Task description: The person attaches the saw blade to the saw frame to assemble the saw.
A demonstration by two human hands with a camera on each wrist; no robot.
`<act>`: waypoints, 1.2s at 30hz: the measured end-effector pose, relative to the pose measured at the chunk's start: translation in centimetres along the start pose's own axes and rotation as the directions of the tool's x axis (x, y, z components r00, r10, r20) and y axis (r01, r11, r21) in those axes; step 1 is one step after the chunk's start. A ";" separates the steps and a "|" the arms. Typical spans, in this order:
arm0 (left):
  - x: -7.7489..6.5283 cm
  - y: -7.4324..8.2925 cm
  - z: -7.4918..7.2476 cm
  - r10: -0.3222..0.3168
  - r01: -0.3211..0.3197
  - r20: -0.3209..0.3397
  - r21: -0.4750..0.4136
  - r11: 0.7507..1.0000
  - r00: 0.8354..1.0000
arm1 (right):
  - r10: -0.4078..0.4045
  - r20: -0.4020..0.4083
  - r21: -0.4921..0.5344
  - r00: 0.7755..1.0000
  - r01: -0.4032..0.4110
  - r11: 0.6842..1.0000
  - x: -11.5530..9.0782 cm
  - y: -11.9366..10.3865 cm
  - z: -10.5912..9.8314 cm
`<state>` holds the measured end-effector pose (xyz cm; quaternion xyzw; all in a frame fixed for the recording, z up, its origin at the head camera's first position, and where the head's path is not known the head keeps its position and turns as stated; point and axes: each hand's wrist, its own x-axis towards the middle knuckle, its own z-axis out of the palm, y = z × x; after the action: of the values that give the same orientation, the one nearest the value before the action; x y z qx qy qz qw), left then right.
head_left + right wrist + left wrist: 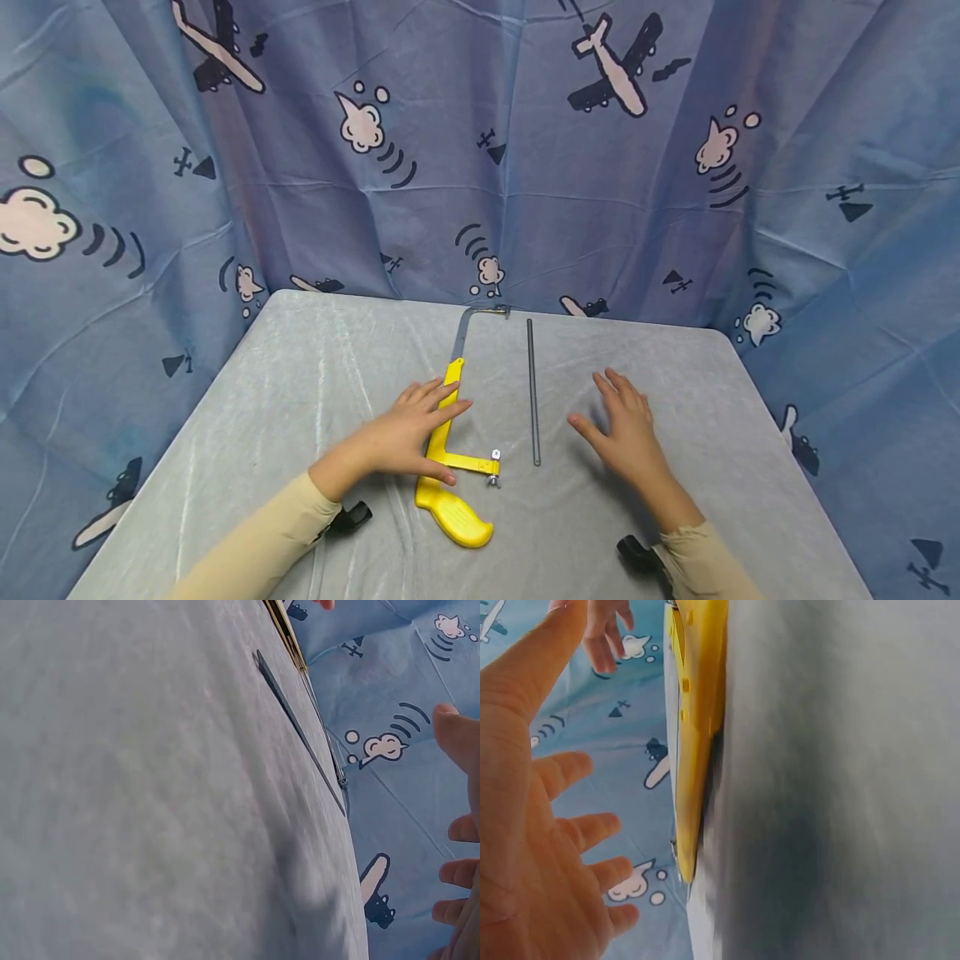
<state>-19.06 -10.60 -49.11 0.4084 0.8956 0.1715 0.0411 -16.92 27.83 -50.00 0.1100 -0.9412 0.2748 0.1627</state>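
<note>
A yellow hacksaw frame [457, 518] lies on the grey-covered table, its handle toward me and its grey metal bow at the far end. Over its yellow shaft hovers my left hand [397, 437], fingers spread and holding nothing. The left wrist view shows the yellow frame [701, 697] lower than the hand and apart from it. To the right of the frame lies a narrow dark-grey strip [533, 392], which looks like a saw blade. My right hand [630, 442] hovers to the right of this strip, fingers apart and nothing in them.
The table [300, 367] wears a light-grey cloth with creases on its left. Blue curtains [435, 200] printed with planes and clouds hang behind and at both sides. Black straps with mounts [351, 518] sit at both wrists.
</note>
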 end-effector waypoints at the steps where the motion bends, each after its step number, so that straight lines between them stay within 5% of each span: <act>1: 0.1 0.1 0.1 0.003 -0.003 0.004 -0.007 1.000 1.000 | 0.001 0.004 0.005 1.000 -0.001 1.000 0.1 -0.1 0.1; 17: 1.1 2.1 0.7 0.040 -0.038 0.024 -0.084 0.996 0.999 | 0.021 0.033 0.063 0.999 -0.023 0.998 1.3 -1.2 1.6; 36: 1.7 3.0 1.6 0.008 0.003 0.073 -0.147 0.989 0.997 | 0.076 0.092 0.053 0.993 -0.081 0.995 2.9 -2.8 3.3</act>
<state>-17.67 -7.10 -49.45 0.4116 0.8779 0.2218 0.1035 -19.56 23.39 -50.18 0.0899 -0.9431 0.3021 0.1059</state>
